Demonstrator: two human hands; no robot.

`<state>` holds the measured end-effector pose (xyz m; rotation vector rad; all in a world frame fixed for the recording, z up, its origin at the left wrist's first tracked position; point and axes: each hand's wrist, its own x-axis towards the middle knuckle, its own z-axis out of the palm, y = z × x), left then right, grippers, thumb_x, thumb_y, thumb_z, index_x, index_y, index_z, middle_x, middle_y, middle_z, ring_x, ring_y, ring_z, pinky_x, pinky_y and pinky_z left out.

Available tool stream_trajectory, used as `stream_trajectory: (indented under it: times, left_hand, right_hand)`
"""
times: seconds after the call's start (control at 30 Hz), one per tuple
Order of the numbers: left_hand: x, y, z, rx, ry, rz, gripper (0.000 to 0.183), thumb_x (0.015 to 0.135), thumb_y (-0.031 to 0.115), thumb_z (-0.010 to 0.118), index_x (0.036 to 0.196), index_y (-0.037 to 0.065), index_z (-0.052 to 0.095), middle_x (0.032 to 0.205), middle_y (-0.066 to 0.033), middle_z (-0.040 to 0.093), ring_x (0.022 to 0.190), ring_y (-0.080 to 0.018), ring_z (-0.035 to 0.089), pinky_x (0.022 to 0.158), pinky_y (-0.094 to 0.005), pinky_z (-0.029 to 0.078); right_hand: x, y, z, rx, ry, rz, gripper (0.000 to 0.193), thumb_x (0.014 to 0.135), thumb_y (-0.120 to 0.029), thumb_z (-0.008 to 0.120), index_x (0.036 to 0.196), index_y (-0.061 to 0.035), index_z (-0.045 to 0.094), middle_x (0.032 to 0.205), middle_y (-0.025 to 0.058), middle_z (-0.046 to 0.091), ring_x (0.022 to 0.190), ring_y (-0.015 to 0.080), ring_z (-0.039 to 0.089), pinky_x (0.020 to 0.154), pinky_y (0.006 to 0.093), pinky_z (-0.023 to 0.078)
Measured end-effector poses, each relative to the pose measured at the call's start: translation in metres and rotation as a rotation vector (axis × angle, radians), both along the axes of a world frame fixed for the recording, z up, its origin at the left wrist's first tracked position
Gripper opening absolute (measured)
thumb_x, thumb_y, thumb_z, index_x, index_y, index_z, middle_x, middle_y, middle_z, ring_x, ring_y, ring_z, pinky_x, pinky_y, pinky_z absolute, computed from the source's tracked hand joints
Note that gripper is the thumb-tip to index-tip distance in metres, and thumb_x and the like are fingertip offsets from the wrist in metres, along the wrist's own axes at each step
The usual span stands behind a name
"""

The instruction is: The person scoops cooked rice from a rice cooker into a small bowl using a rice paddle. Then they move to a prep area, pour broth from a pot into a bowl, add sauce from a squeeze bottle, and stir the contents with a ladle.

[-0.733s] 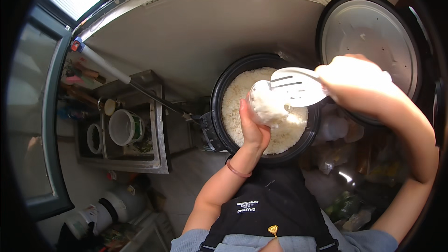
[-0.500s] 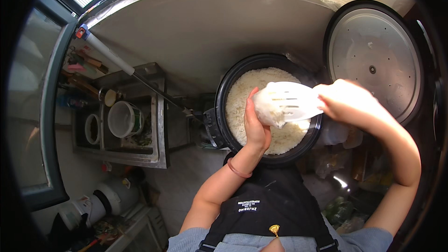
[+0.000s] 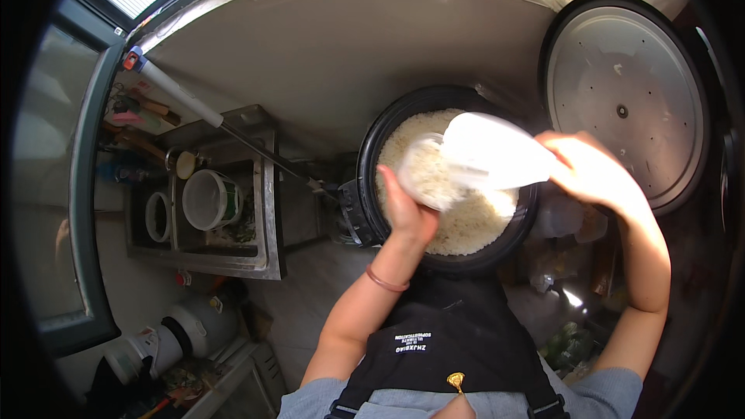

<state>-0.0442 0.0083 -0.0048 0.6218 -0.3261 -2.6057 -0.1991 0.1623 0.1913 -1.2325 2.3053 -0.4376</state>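
A wide black-rimmed rice cooker pot (image 3: 371,136) holds a large bed of cooked white rice (image 3: 466,242). Above it, my left hand (image 3: 410,209) is closed around the side of a small pale bowl with rice (image 3: 432,174) heaped inside; the bowl's edge is slightly blurred. My right hand (image 3: 578,164) grips the handle end of a white rice paddle (image 3: 497,151). The paddle's broad blade is smeared by motion and overlaps the right side of the bowl, so I cannot tell whether they touch.
A round metal lid (image 3: 622,70) with a black rim stands raised behind the pot on the right. On the left, a steel sink (image 3: 268,244) contains a white tub (image 3: 206,200). A long pole (image 3: 178,93) slants from the window frame towards the pot.
The paddle has risen slightly and shifted right, its blade turned so the slots no longer show. My left hand and the bowl have moved a little left, exposing the rice inside.
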Motion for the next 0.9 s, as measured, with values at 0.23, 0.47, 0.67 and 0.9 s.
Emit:
stream_trajectory:
  times: [0.23,0.47,0.67,0.9]
  left_hand:
    - [0.027,-0.056,0.021,0.028,0.048,0.157,0.064,0.101,0.061,0.026,0.141,0.016,0.048,0.141,-0.0054,0.052,0.129,-0.0287,0.049,0.107,-0.0485,0.04]
    - [0.051,-0.069,0.033,0.034,0.144,0.244,0.052,0.1,0.048,0.039,0.136,0.013,0.052,0.138,-0.0072,0.055,0.126,-0.0302,0.051,0.104,-0.0489,0.042]
    - [0.056,-0.07,0.035,0.01,0.137,0.282,0.052,0.1,0.048,0.04,0.136,0.013,0.053,0.138,-0.0082,0.055,0.127,-0.031,0.051,0.106,-0.0491,0.04]
    - [0.051,-0.073,0.036,0.012,0.136,0.266,0.052,0.1,0.048,0.039,0.135,0.012,0.053,0.138,-0.0078,0.055,0.127,-0.0303,0.05,0.107,-0.0486,0.04]
  right_hand:
    - [-0.036,0.007,-0.116,0.309,0.661,-0.084,0.028,0.09,-0.007,0.048,0.118,-0.0117,0.05,0.093,0.0149,0.067,0.087,0.0354,0.069,0.07,0.046,0.053]
    - [0.007,-0.05,-0.168,0.175,0.33,0.045,0.032,0.089,-0.011,0.055,0.121,-0.0059,0.057,0.07,0.0142,0.063,0.063,0.0312,0.066,0.053,0.0403,0.053]
    - [0.044,-0.027,-0.193,-0.202,0.345,0.335,0.023,0.097,-0.019,0.052,0.117,-0.0068,0.054,0.066,0.0138,0.063,0.059,0.0308,0.065,0.052,0.0428,0.049]
    - [0.049,-0.006,-0.184,-0.079,-0.009,0.387,0.021,0.098,-0.02,0.053,0.109,-0.0023,0.05,0.059,0.0192,0.058,0.058,0.0404,0.061,0.056,0.0493,0.048]
